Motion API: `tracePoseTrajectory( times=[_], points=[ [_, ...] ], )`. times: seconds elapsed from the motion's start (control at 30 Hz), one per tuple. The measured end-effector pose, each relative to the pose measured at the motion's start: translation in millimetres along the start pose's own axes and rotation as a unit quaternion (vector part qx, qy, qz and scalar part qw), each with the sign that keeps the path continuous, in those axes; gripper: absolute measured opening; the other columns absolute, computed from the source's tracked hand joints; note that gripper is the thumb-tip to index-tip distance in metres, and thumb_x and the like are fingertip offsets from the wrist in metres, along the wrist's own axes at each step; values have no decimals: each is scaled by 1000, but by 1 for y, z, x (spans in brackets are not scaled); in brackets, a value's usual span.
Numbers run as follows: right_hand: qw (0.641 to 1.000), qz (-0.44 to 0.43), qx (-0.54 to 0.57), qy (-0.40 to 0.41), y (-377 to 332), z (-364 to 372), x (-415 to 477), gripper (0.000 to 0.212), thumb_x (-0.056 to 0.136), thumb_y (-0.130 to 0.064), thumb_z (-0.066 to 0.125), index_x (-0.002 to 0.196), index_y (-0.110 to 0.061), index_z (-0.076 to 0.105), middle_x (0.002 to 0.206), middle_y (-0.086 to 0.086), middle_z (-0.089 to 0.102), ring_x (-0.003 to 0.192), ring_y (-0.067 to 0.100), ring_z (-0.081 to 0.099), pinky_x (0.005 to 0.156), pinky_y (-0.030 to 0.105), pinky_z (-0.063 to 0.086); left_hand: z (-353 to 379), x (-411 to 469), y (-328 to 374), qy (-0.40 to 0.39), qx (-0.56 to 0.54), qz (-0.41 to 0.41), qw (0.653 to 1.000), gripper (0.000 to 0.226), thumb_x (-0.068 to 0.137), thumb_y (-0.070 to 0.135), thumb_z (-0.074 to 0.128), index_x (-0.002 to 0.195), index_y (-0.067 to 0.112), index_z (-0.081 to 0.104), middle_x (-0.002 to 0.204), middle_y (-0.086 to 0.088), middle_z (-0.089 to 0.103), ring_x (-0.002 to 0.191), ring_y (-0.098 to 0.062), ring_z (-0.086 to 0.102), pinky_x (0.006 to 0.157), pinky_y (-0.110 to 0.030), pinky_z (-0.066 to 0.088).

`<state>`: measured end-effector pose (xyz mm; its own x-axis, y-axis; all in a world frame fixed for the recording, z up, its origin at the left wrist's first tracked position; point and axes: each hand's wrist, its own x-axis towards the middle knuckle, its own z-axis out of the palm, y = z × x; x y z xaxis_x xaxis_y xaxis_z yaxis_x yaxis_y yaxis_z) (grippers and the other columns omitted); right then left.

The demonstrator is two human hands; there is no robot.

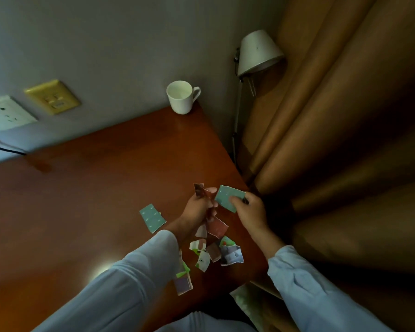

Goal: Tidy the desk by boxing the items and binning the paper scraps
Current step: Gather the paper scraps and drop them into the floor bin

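Note:
My left hand (197, 208) grips a bunch of torn reddish paper scraps (203, 190) above the brown desk (94, 188). Just to its right, my right hand (249, 207) pinches a teal paper piece (227, 196). Below both hands, several torn colourful scraps (216, 250) lie in a loose pile near the desk's right edge. Another teal scrap (152, 218) lies flat to the left of my left wrist. One more scrap (183, 282) lies near the front edge, partly hidden by my left sleeve.
A white mug (181, 97) stands at the desk's far right corner by the wall. A floor lamp (256, 53) and brown curtains (333, 116) are to the right. Wall sockets (7, 113) and a cable (5, 148) are at left. A light-coloured object (247, 300) sits below the desk edge.

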<state>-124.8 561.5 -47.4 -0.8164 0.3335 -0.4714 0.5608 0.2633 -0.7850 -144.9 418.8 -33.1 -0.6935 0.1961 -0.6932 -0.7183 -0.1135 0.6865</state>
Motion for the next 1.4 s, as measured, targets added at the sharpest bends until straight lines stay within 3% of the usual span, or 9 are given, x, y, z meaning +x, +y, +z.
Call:
tracePoseTrajectory(
  times=[0.17,0.3,0.37,0.7,0.83,0.93,1.1,1.23,1.4],
  points=[
    [968,116,216,-49,-43,37,-24,20,87,-8,59,106,-14,61,88,6,63,73,14,58,54,23,44,-37,-24,10,35,-73,41,996,45,83,-12,32,112,12,57,72,-5,54,55,-16,48,43,-24,40],
    [950,136,266,-94,-68,69,-46,15,81,1,50,87,-8,60,81,10,61,62,18,53,43,21,36,-79,-48,11,59,-139,56,987,49,79,-13,31,111,13,57,73,-5,53,55,-16,48,44,-24,40],
    [940,140,283,-133,-78,87,-60,15,81,2,45,85,-7,57,87,9,67,63,18,53,37,18,34,-100,-66,9,71,-166,69,981,49,78,-14,30,111,11,56,73,-6,52,53,-15,48,44,-24,40],
    [907,150,312,-242,-97,210,-167,17,88,9,41,98,-4,47,106,19,68,91,32,66,59,36,59,-232,-171,-30,122,-295,125,939,55,73,-18,24,106,8,59,68,-7,50,49,-13,48,41,-21,39],
    [910,158,280,-263,-92,273,-219,22,85,14,44,86,-7,49,105,24,59,90,34,62,68,41,58,-292,-219,-53,151,-333,137,921,55,73,-18,21,110,6,55,69,-7,48,51,-14,45,41,-20,36],
    [905,159,255,-301,-89,316,-258,29,85,16,41,94,-8,55,104,24,58,91,36,61,66,39,59,-336,-253,-72,169,-382,141,898,55,73,-17,21,112,5,53,70,-8,47,56,-16,42,41,-21,36],
    [901,128,176,-374,-88,377,-311,41,85,16,37,105,-10,63,110,24,63,99,39,60,95,52,48,-390,-301,-105,221,-438,170,855,56,72,-15,22,115,5,52,72,-9,47,59,-17,41,43,-23,37],
    [892,110,115,-423,-95,412,-341,46,84,16,35,113,-8,62,105,22,65,97,36,61,94,51,48,-417,-330,-121,281,-469,191,815,54,74,-17,21,109,7,55,72,-8,45,59,-16,40,42,-22,37],
    [855,97,44,-507,-91,454,-372,46,84,16,35,106,-12,64,103,17,67,89,31,63,87,45,52,-439,-362,-146,343,-518,227,750,56,75,-17,22,114,7,54,73,-7,47,58,-15,42,44,-22,37]
  ],
)
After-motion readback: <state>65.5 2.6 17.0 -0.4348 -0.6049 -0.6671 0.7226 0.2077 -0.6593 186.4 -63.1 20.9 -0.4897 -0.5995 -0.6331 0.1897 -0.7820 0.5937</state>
